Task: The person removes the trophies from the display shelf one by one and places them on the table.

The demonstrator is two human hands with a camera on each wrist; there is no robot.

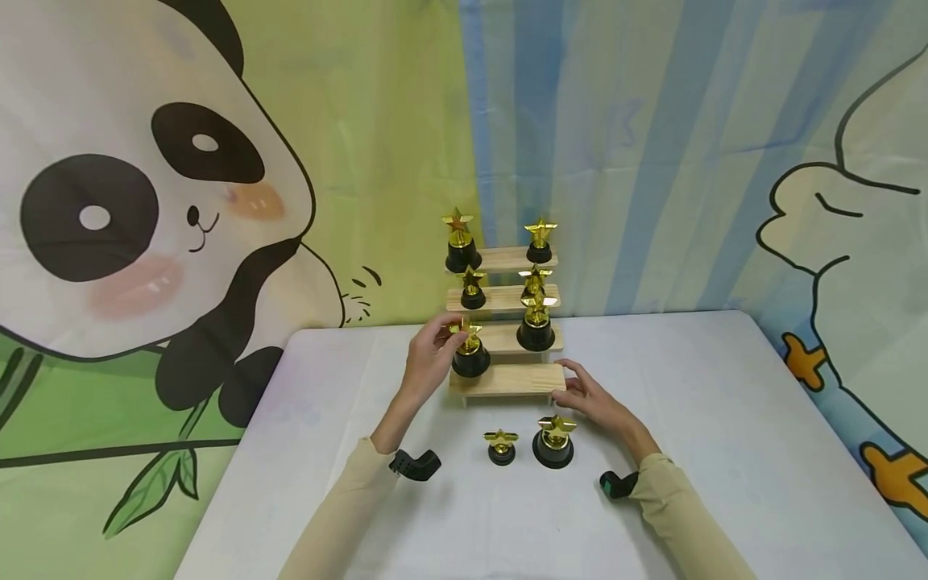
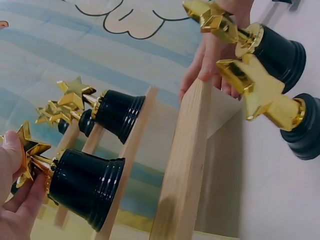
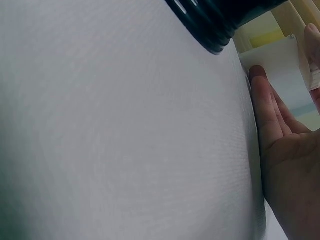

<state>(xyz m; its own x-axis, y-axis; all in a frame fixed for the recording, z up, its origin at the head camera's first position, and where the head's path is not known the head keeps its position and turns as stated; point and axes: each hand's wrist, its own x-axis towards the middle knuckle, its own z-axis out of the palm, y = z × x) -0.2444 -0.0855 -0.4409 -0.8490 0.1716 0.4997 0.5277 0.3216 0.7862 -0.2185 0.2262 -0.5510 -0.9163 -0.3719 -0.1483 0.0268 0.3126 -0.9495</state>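
Your left hand [image 1: 429, 354] pinches star of trophy [image 1: 470, 352] at frame centre, base on stand's [image 1: 507, 379] second step. Your right hand [image 1: 590, 399], fingers straight, touches bottom step's right end. Two trophies [image 1: 502, 447] on table [image 1: 725, 451] below.

Both arms wear long beige sleeves. A black camera sits at the left wrist [image 1: 416, 465], another, black with green, at the right wrist [image 1: 618, 485].

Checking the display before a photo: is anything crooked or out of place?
Mostly tidy. Two star trophies, small and large, stand upright on the table, off the wooden stand; the bottom step is bare.
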